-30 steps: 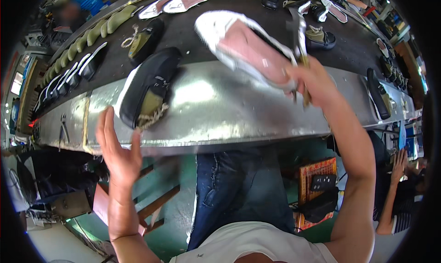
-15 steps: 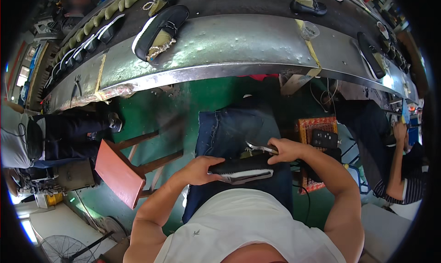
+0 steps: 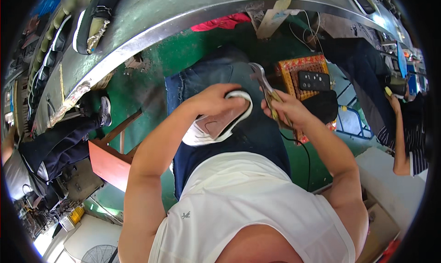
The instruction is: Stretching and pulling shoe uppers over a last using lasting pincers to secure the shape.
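A shoe lies bottom up over my lap, its brown underside framed by a white rim. My left hand grips it at its far end, fingers wrapped over the edge and thumb side on the underside. Just to the right, my right hand is closed around the handles of metal lasting pincers. Their hooked head points away from me, apart from the shoe. The shoe's upper is hidden beneath it. Below both lie my jeans.
A metal-topped bench curves across the front, with a black shoe on its left. An orange-red stool stands at left, a patterned seat with a black pad at right. Co-workers sit on both sides.
The shoe has been turned over so its underside faces up, and my left hand has shifted to its far end. The pincers have lifted off the shoe and swung upright. The view has tilted down.
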The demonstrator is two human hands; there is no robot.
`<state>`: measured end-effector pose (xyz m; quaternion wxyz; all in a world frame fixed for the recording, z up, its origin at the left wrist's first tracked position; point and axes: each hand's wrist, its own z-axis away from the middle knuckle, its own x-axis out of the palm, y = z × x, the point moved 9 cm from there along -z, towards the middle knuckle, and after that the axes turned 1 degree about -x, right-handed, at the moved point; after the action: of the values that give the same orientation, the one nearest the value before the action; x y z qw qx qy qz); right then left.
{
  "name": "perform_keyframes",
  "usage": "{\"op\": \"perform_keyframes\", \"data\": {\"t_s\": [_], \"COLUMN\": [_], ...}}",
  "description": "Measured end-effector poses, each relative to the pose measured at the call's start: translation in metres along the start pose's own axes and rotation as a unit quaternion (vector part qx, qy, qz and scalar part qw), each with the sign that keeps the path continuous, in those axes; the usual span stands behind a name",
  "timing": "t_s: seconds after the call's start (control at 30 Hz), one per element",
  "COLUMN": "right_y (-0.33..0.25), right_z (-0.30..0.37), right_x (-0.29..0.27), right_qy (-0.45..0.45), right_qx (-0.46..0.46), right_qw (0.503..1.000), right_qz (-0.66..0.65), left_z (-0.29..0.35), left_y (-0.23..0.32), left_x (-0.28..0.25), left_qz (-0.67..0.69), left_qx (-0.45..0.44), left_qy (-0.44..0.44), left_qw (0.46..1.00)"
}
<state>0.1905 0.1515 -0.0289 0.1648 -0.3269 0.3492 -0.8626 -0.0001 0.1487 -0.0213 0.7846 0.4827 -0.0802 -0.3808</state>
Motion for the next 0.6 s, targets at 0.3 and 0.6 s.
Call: {"op": "perform_keyframes", "data": {"t_s": [0.3,0.6], "right_y": [-0.023,-0.017], "right_z": [0.028,-0.013], "right_x": [0.085,0.106], "right_qy": [-0.071,-0.094], "right_qx": [0.009,0.052], "right_qw": [0.954,0.974], "right_qz": [0.291,0.199], "left_z": [0.061,0.072], "left_y": [-0.012,-0.043], "left_x": [-0.027,-0.025], "left_qz": [0.364,0.314], "left_qx": [0.17,0.097], "left_qy": [0.309,0.29], "left_qw": [0.862,0.899]}}
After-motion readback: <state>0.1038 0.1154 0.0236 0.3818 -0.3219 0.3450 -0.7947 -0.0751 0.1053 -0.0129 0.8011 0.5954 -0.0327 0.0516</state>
